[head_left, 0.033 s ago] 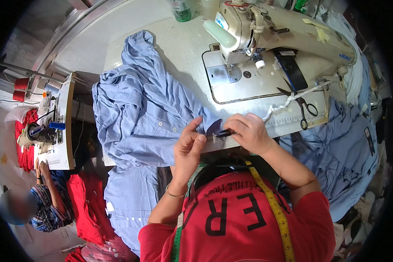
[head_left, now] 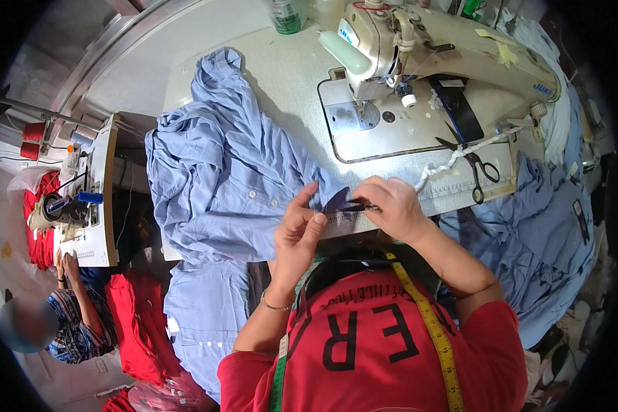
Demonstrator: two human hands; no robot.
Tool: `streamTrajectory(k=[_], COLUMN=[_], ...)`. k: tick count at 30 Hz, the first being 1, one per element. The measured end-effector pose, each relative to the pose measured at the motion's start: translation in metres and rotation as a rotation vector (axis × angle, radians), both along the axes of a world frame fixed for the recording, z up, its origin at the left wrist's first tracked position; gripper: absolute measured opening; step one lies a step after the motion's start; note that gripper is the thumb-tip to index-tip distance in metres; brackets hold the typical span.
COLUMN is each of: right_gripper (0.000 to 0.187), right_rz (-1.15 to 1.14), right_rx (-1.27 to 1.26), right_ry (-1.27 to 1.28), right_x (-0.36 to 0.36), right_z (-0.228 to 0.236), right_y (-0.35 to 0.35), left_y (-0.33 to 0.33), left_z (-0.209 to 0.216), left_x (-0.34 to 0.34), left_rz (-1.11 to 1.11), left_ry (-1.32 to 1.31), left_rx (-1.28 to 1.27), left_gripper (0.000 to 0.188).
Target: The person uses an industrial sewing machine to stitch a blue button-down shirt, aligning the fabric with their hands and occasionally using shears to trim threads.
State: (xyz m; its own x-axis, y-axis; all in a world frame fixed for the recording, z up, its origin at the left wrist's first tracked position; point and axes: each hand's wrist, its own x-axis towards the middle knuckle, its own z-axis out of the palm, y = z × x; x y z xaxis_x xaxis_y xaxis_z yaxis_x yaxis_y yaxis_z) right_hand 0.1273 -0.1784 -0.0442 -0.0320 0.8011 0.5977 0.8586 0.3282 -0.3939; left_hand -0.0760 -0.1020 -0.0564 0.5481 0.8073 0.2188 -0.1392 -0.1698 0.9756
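A light blue buttoned shirt (head_left: 233, 158) lies crumpled across the left half of the sewing table, its corner reaching the near edge. My left hand (head_left: 299, 223) holds that corner, thumb and forefinger on the cloth. Close to its right, my right hand (head_left: 391, 206) is closed around a small dark tool that looks like thread snips (head_left: 365, 207). The tip of the snips points left at the shirt's edge, beside a darker blue patch (head_left: 338, 200). Most of the snips is hidden by my fingers.
Beyond my right hand stands a sewing machine (head_left: 453, 51). Black scissors (head_left: 484, 172), a twisted white cord (head_left: 453, 159) and a dark phone (head_left: 458, 110) lie near it. More blue cloth (head_left: 522, 240) hangs at right. A co-worker's hands (head_left: 67, 266) rest at another machine, far left.
My right hand and the dark snips have tilted and shifted slightly, showing more of the darker blue patch. My left hand stays in place on the shirt.
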Motion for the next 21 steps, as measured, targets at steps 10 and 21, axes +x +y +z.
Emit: streamTrajectory(k=[10, 21], right_gripper=[0.028, 0.022], right_rz=[-0.051, -0.182], right_rx=[-0.342, -0.282], right_ry=[0.195, 0.033], right_x=[-0.018, -0.034], right_z=[0.022, 0.022], right_y=[-0.018, -0.013], left_y=[-0.001, -0.009], left_z=[-0.005, 0.0], left_x=[-0.008, -0.003], left_rz=[-0.106, -0.051], left_ry=[0.006, 0.137], left_rx=[0.081, 0.311], left_gripper=[0.017, 0.014])
